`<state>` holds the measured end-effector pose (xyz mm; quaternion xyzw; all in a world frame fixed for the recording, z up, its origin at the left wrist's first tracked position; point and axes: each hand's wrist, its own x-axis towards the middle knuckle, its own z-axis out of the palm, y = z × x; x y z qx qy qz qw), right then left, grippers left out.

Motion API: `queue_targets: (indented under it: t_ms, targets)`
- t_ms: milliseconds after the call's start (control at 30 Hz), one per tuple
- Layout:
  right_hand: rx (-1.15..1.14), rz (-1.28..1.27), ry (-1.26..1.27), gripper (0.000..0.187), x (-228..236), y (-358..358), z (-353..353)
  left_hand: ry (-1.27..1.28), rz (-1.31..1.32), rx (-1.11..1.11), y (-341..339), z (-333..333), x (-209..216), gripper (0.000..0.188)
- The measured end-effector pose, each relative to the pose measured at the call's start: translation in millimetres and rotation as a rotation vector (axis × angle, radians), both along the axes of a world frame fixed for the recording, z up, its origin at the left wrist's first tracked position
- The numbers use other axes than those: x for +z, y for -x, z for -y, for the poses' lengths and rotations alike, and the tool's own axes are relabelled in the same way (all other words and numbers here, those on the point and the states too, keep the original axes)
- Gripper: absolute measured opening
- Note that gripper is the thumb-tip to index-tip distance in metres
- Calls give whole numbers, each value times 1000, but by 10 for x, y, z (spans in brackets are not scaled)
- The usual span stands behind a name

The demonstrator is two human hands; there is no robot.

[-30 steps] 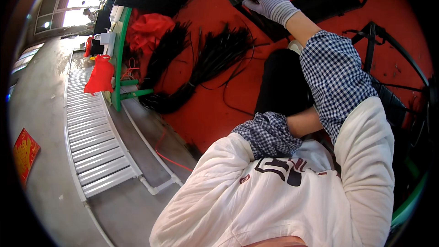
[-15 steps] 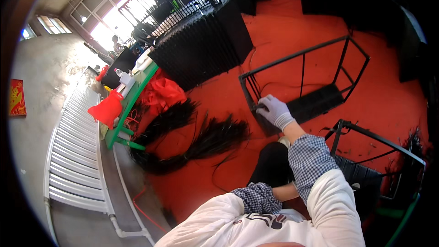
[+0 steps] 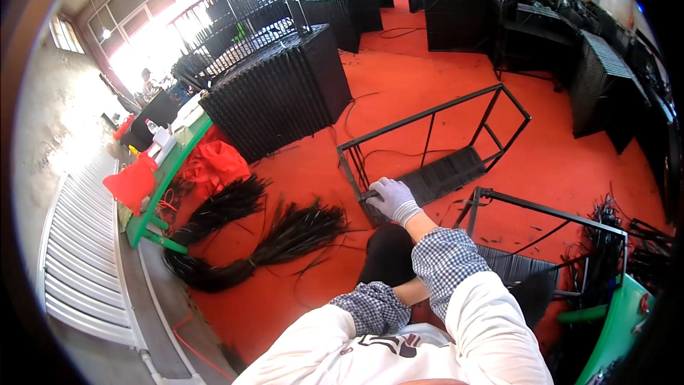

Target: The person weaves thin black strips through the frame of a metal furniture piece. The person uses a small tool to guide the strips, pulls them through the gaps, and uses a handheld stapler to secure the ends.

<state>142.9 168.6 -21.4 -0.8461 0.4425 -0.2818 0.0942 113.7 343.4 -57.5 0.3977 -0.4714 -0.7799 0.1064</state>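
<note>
right hand (image 3: 392, 199) clamped on near end of black frame (image 3: 427, 115), on red floor (image 3: 427, 71). left hand hidden; cannot tell its state. base panel (image 3: 450, 172) looks filled; sides bare, likely unfinished.

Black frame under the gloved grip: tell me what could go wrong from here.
The black frame could swing or tip, since only the right grip is seen on it, at its near end. If turned right, it might knock the second frame close by. Loose ends of the black strip bundle, fanned across the red floor beside the leg, might tangle underfoot.
</note>
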Motion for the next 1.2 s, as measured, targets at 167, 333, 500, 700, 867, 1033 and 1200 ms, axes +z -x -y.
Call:
queue_targets:
  t_ms: [167,333,500,700,867,1033,1200]
  targets:
    - [-13,-104,-59,41,18,16,-68,-49,-3,18,6,-51,-27,48]
    - [-15,-72,-44,39,29,-14,-67,-100,-20,36,-15,-46,-35,48]
    - [-1,-16,-35,37,-6,-13,1,-179,-64,68,-15,-23,-35,47]
    - [30,-13,-37,37,2,-7,56,-302,-145,138,22,9,13,47]
    - [14,-57,-59,32,57,-5,62,-444,-225,216,-41,-26,104,47]
    - [104,79,68,21,57,23,112,-714,-340,361,-89,-148,76,47]
    - [-1,86,-35,32,-12,54,134,-1024,-413,487,-154,-122,253,47]
